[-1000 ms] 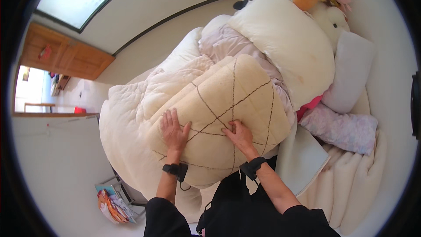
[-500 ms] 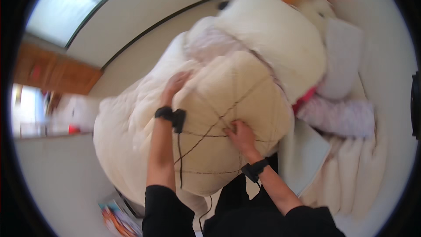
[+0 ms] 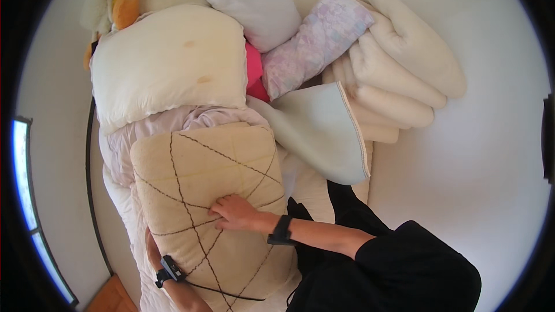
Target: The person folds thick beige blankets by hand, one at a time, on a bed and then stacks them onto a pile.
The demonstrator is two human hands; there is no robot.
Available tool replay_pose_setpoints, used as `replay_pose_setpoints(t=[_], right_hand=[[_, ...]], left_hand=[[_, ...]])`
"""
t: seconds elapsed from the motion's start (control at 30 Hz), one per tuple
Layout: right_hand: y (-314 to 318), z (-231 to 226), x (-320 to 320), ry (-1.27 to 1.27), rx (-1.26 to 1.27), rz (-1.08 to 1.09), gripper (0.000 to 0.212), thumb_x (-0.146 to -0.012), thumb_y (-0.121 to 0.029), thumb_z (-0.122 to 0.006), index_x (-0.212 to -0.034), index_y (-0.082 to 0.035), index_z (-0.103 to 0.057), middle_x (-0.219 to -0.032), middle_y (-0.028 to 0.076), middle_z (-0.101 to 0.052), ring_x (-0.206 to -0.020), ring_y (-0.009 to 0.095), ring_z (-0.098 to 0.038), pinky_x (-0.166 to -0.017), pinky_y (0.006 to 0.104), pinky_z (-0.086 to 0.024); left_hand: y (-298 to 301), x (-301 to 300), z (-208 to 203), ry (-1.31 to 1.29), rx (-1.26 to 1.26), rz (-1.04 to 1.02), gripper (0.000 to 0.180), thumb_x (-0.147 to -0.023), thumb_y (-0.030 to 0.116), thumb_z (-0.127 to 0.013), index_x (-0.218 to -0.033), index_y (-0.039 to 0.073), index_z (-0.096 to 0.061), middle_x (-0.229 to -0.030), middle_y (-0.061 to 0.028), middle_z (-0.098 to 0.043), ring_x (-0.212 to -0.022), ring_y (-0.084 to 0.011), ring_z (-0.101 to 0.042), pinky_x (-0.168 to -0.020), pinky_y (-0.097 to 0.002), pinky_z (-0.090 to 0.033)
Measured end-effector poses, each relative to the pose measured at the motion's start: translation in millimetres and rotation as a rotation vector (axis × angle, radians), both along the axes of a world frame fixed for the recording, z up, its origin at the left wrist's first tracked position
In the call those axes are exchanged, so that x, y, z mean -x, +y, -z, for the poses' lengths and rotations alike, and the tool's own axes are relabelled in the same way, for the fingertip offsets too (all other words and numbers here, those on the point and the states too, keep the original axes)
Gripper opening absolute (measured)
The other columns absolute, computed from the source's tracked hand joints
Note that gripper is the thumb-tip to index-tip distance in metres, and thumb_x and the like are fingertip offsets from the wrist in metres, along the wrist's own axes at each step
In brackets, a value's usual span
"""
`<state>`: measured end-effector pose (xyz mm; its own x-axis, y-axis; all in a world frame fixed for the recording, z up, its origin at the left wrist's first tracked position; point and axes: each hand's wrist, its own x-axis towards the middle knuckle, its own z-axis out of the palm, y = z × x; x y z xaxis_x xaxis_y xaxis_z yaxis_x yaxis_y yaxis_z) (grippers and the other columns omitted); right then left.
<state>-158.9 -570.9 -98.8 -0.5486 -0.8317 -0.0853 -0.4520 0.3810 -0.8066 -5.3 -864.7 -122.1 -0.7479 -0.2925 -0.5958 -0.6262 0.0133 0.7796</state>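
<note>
A thick, folded cream blanket (image 3: 208, 162) with crossing dark brown lines lies in front of me on top of paler bedding. On its upper face rests my right hand (image 3: 236, 212), fingers bent down against the fabric with no fold visibly gripped. Along the blanket's left side is my left hand (image 3: 153, 250), pressed close to the edge. Its fingers are mostly hidden between the blanket and the bedding. Both wrists wear black bands, and a thin black cable trails from the left one across the blanket.
Beyond the blanket lies a cream pillow (image 3: 167, 60), with plush toys (image 3: 126, 8) behind it. To its right are a pale grey pillow (image 3: 251, 3), a floral pillow (image 3: 318, 40), a light blue-grey mat (image 3: 324, 127) and a folded cream quilt (image 3: 399, 63) against the wall.
The view has turned, so the bedding and pillows now sit further left. The right hand stays on the blanket's top; the left has moved from its far edge down its left side.
</note>
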Motion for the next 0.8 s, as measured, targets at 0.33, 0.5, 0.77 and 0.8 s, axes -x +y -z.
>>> replay_pose_setpoints(t=[0.33, 0.5, 0.77, 0.8], right_hand=[[144, 81, 18, -0.767, -0.158, 0.898, 0.037, -0.087, -0.039, -0.048, -0.087, -0.002, -0.057, -0.076, 0.002, -0.057, -0.066, 0.015, -0.052, -0.062, 0.0268, -0.041], [152, 156, 2, -0.812, 0.052, 1.185, 0.04, -0.089, -0.042, -0.043, -0.079, -0.004, -0.055, -0.079, 0.006, -0.057, -0.071, 0.023, -0.052, -0.066, 0.0326, -0.042], [148, 223, -18, -1.595, 0.403, 0.973, 0.055, -0.089, -0.041, -0.043, -0.128, -0.003, -0.038, -0.122, 0.012, -0.048, -0.107, 0.022, -0.048, -0.09, 0.0317, -0.04], [143, 225, -21, -1.638, 0.465, 0.91, 0.055, -0.089, -0.04, -0.043, -0.127, -0.001, -0.039, -0.123, 0.012, -0.048, -0.109, 0.022, -0.047, -0.09, 0.0319, -0.04]], left_hand=[[-17, -18, 8, -0.05, 0.048, -0.027, 0.043, -0.08, 0.019, -0.047, -0.118, -0.001, -0.049, -0.119, -0.0131, -0.05, -0.104, -0.0196, -0.049, -0.087, -0.0304, -0.04], [-22, -6, 4, -0.066, 0.074, -0.006, 0.045, -0.077, 0.018, -0.05, -0.117, -0.002, -0.049, -0.117, -0.0135, -0.052, -0.103, -0.02, -0.05, -0.087, -0.0303, -0.041], [-25, -20, -4, -0.077, 0.081, -0.057, 0.05, -0.071, 0.017, -0.055, -0.117, -0.002, -0.049, -0.114, -0.0141, -0.053, -0.101, -0.0207, -0.052, -0.086, -0.0302, -0.041], [-26, -22, -1, -0.069, 0.077, -0.065, 0.051, -0.07, 0.017, -0.055, -0.117, -0.002, -0.049, -0.114, -0.0142, -0.053, -0.1, -0.0208, -0.052, -0.085, -0.0302, -0.041]])
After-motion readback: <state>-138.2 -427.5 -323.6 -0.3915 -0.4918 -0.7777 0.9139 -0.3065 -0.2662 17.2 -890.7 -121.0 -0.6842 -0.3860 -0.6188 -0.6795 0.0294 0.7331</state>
